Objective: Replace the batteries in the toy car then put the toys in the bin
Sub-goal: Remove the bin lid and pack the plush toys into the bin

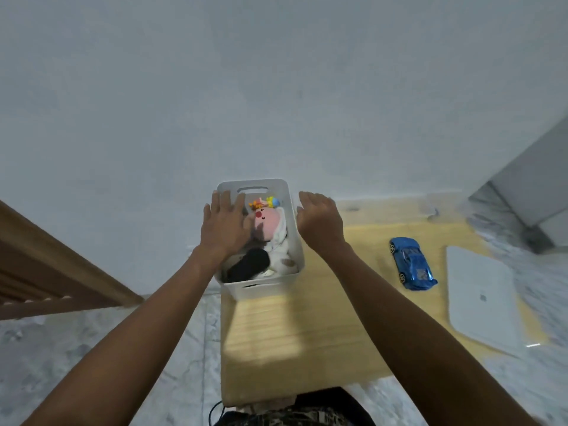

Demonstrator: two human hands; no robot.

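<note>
A: Head view, quick status?
B: Bin (293, 241) holds plush toys (270, 222). Left hand (222, 224) lies flat over them, fingers (229, 199) spread, gripping nothing. Right hand (318, 219) sits open at the bin's right rim, empty.
A: Car?
B: Blue toy car (412, 263) lies on the worktop (307, 333), well apart from the bin. Batteries: can't tell. Car's left to bin.

Left hand (223, 225) spread flat over the toys in the white bin (293, 241), right hand (319, 221) open, seemingly at its rim; 1 blue toy car (412, 263) sits apart.
</note>
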